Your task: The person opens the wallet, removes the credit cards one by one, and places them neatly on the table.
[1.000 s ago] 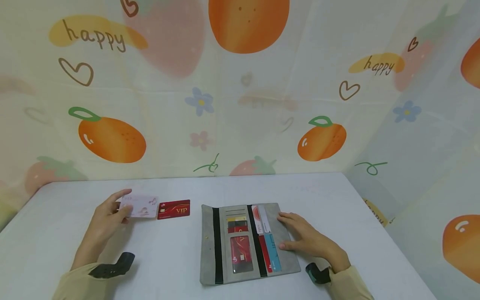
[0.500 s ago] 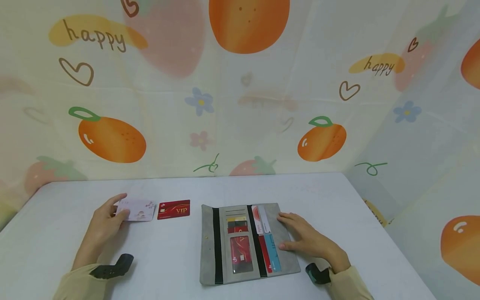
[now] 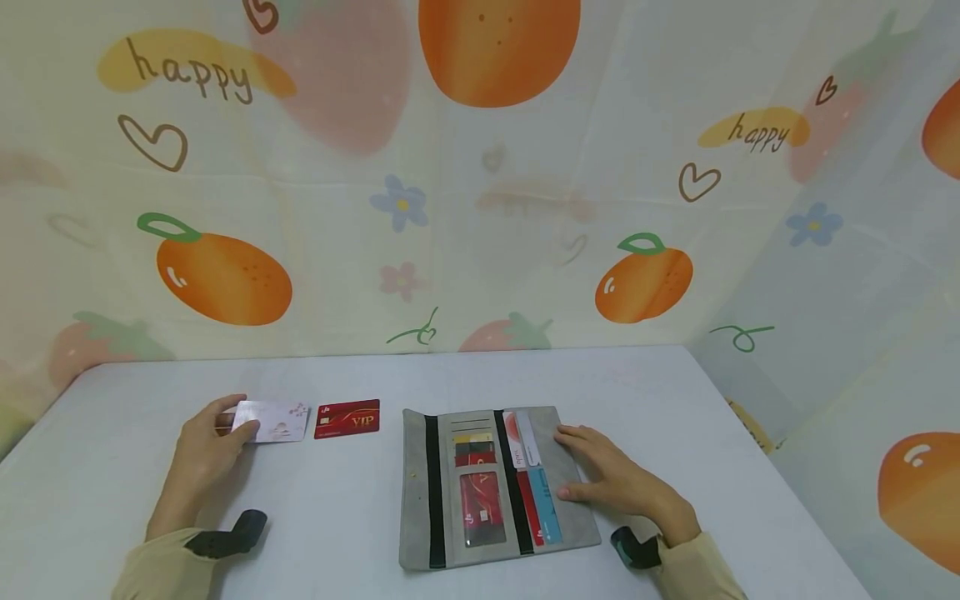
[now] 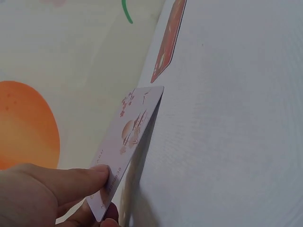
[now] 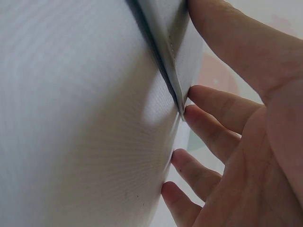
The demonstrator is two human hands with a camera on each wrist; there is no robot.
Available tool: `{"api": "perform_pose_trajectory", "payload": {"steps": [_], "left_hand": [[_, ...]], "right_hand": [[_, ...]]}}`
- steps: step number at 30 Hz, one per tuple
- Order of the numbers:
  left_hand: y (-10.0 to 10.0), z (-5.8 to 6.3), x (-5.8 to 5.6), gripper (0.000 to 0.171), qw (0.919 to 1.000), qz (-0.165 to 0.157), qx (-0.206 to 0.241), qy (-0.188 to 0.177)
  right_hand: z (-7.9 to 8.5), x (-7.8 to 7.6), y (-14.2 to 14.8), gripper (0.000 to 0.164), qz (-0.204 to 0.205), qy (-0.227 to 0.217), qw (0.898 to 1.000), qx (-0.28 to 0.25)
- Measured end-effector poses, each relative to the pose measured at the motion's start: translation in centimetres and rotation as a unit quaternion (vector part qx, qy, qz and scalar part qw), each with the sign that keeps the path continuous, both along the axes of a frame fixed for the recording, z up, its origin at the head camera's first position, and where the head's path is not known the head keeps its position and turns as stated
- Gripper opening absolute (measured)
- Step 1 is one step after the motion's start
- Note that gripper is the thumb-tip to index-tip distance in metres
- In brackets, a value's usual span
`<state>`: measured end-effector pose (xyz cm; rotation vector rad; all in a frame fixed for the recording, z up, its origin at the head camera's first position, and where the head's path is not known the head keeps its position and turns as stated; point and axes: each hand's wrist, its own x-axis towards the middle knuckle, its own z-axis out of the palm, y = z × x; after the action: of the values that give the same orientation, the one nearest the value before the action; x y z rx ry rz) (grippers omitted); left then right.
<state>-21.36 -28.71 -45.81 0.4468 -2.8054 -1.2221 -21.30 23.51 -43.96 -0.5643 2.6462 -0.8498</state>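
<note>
Left hand grip pinches the white card, left of the wallet; red card lies on the surface, nearer the wallet; right hand grip is unclenched, fingertips touching the wallet's right side.

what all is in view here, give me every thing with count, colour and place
pale card: 1, whitish pink with reddish print, left of the VIP card
VIP card: 1, red, lying on the table
wallet: 1, grey with black strips, spread open right of the VIP card
cards in the wallet: several, exact count unclear, red, blue, white and others, in its pockets
table: 1, white, under the wallet
backdrop: cream with printed fruit, flowers and hearts, behind the table and at right
black wrist pieces: 2, black, one by each wrist
sleeves: 2, beige, at the bottom of the head view
left hand: 1, bare, pinching the pale card
right hand: 1, bare, fingers on the wallet's right part
</note>
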Motion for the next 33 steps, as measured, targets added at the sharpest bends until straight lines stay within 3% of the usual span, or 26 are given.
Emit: {"api": "perform_pose_trajectory", "payload": {"steps": [7, 19, 33], "left_hand": [[0.24, 0.12, -0.13, 0.06, 0.9996, 0.017, -0.001, -0.022], [0.4, -0.01, -0.19, 0.058, 0.9995, 0.018, -0.024, -0.012], [0.32, 0.01, -0.41, 0.057, 0.9996, 0.019, -0.019, -0.008]], "right_hand": [[-0.02, 0.03, -0.03, 0.085, -0.005, -0.004, 1.0, 0.002], [-0.09, -0.03, 0.05, 0.084, -0.004, -0.001, 1.0, 0.001], [-0.01, 0.02, -0.06, 0.084, -0.007, -0.005, 1.0, 0.002]]}}
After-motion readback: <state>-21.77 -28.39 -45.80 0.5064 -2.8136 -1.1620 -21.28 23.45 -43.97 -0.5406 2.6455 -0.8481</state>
